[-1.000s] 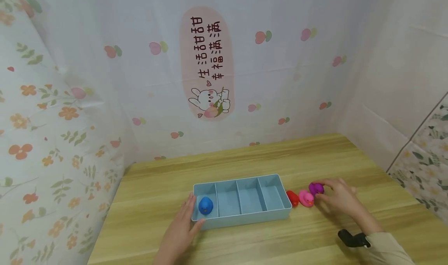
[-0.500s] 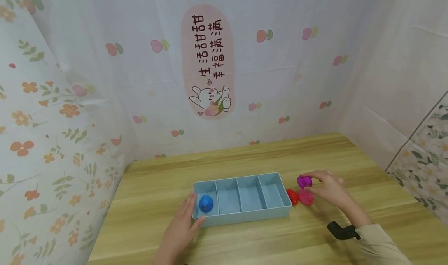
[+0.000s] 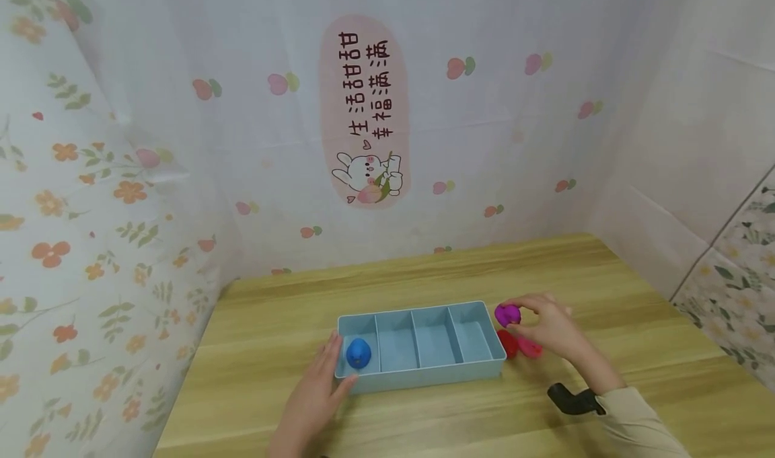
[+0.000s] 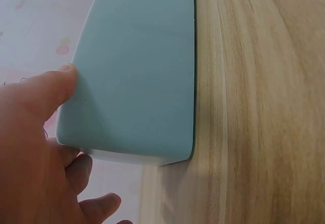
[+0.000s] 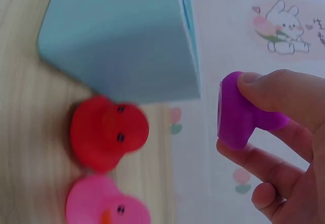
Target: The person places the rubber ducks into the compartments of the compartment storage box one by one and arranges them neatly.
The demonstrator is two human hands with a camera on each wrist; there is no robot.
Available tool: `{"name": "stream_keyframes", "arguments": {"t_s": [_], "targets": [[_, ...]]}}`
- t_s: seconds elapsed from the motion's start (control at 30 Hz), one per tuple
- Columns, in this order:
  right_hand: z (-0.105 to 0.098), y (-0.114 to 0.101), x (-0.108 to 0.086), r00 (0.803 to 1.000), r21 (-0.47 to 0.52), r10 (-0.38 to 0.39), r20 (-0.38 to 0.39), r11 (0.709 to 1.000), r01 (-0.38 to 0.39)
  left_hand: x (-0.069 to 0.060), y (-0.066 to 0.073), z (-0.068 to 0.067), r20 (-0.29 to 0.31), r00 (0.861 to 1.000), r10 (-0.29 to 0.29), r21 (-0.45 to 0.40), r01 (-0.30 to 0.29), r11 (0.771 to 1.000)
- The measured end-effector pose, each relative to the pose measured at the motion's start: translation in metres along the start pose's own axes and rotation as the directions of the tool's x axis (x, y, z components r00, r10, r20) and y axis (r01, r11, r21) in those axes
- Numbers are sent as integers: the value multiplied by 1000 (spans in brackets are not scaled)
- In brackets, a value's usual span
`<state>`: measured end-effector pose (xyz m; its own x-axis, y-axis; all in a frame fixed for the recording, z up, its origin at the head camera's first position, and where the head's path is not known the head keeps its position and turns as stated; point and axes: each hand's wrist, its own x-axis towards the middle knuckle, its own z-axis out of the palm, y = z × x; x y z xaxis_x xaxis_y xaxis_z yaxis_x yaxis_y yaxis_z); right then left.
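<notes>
A light blue tray [image 3: 424, 377] with several compartments sits on the table. A blue rubber duck [image 3: 358, 354] stands in its leftmost compartment. My left hand [image 3: 311, 391] rests against the tray's left end, fingers along the end wall and thumb [image 4: 56, 89] touching the front rim. Beyond the tray's right end, my right hand [image 3: 551, 327] pinches a purple rubber duck [image 5: 241, 112] between thumb and fingers, held up off the table. Below it, a red duck [image 5: 106, 132] and a pink duck [image 5: 104, 201] lie on the table, partly hidden by the hand in the head view.
The wood-grain table [image 3: 278, 310] is bounded by a printed white cloth [image 3: 514, 148] behind and floral cloths at both sides. A black strap piece [image 3: 572, 399] sticks out at my right wrist.
My right hand has lifted the purple duck from beside the pink one and carried it left, over the other ducks toward the tray's right end. The left hand keeps its place on the tray.
</notes>
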<state>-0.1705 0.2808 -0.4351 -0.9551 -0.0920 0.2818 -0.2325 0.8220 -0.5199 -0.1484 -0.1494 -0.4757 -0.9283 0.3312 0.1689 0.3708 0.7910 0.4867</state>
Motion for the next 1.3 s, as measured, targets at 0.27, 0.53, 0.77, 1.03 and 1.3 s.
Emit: {"name": "stream_keyframes", "arguments": {"t_s": [0.27, 0.53, 0.77, 1.03, 1.3], "targets": [[14, -15, 9, 999, 37, -36, 14, 999, 35, 1, -1, -1, 11, 1000, -2, -7, 2, 1000], [26, -31, 14, 997, 86, -74, 29, 994, 71, 1, -3, 3, 2, 1000, 4, -11, -4, 1000], [40, -47, 22, 994, 87, -104, 23, 991, 101, 1, -2, 3, 1, 1000, 2, -15, -2, 1000], [53, -65, 29, 991, 109, -115, 62, 988, 108, 2, -3, 4, 7, 1000, 3, -8, -3, 1000], [66, -88, 35, 980, 99, -174, 100, 981, 164, 2, -3, 3, 8, 1000, 1, -7, -1, 1000]]}}
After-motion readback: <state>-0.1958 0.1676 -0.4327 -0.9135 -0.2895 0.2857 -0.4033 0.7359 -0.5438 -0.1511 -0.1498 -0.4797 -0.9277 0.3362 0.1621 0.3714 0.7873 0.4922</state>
